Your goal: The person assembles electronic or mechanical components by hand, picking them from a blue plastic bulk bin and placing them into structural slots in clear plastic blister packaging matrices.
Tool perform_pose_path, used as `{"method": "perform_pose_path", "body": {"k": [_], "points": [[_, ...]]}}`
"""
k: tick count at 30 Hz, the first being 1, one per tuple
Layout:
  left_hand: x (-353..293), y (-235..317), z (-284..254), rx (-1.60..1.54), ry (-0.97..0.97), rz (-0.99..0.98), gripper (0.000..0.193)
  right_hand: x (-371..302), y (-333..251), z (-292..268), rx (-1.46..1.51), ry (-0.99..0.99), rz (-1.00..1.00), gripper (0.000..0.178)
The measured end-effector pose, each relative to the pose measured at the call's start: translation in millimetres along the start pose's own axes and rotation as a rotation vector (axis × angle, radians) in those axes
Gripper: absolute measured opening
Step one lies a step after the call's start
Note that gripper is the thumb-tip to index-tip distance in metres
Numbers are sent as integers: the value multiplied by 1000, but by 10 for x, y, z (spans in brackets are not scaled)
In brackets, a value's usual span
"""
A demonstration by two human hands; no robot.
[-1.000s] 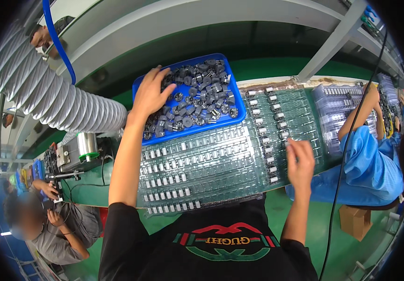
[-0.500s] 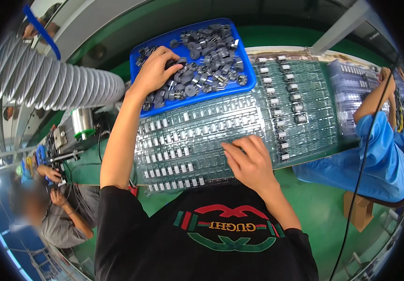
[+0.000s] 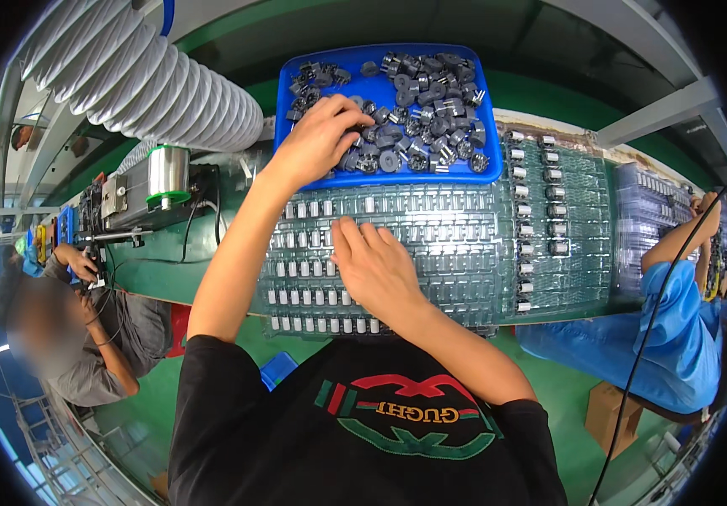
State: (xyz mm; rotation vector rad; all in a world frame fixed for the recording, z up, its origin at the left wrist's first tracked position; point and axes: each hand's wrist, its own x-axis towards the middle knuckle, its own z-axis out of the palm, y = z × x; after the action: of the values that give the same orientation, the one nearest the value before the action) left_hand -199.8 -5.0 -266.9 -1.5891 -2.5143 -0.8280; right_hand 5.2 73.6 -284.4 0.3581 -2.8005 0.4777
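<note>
My left hand [image 3: 323,142] reaches into the blue tray [image 3: 296,62], its fingers curled down among small dark round parts [image 3: 431,105] with metal pins. Its fingertips are partly hidden, and I cannot make out what they hold. Closer to me, my right hand [image 3: 378,268] rests palm down over a clear plastic blister tray [image 3: 452,291]. The fingers there are slightly bent and apart, with no part visible in them. Several light-faced small cylinders [image 3: 306,297] sit in rows in the left pockets, and the hand covers some pockets.
A second blister tray [image 3: 583,244], with two columns of parts, lies to the right. Beyond it are stacked clear trays [image 3: 633,211] and a person in blue [image 3: 667,329]. A ribbed grey duct [image 3: 161,93] hangs at upper left. A seated person [image 3: 115,337] works at left.
My right hand has moved left across the blister tray, and its fingers have spread. My left hand stays in the blue tray. The whole view has shifted, so the trays appear further right.
</note>
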Motion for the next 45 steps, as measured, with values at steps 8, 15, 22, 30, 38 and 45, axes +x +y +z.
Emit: {"method": "perform_pose_path", "body": {"k": [8, 15, 22, 30, 38, 45], "points": [[26, 122, -59, 66, -5, 23, 26, 8, 39, 76, 48, 74, 64, 17], [-423, 535, -356, 179, 58, -120, 24, -419, 124, -568, 462, 111, 138, 25], [-1388, 744, -659, 257, -5, -585, 26, -1700, 227, -1009, 980, -242, 858, 37], [-1296, 606, -382, 216, -49, -529, 39, -1790, 189, -466, 1419, -159, 1424, 57], [-1284, 542, -396, 299, -71, -473, 35, -1848, 84, -513, 1507, -184, 1396, 40], [-1323, 460, -475, 203, -202, -437, 21, -2052, -30, -487, 1418, 22, 1329, 36]]}}
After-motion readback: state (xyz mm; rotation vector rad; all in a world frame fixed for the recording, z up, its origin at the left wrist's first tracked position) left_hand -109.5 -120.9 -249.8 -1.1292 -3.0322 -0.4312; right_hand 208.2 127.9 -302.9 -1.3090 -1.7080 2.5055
